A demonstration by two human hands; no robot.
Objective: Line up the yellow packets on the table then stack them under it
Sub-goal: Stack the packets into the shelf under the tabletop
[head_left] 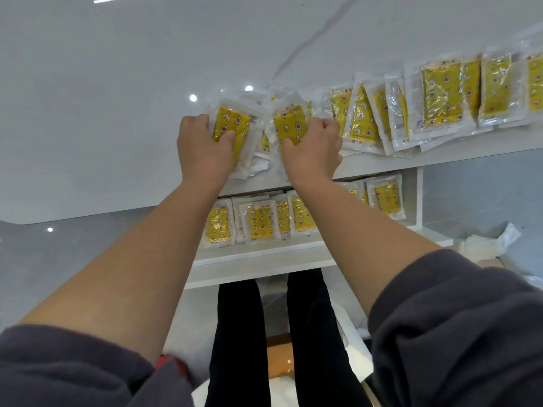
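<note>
left hand (202, 148) grips packet (230, 124) | right hand (311, 151) grips second packet (289, 124) | table (117, 113)

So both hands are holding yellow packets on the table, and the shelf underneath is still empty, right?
Not quite: the shelf underneath already holds yellow packets, as the head view shows. The left hand and right hand do each hold packets on the table.

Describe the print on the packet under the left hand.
Yellow with stars, moons and flowers, in clear wrap; head view.
</note>
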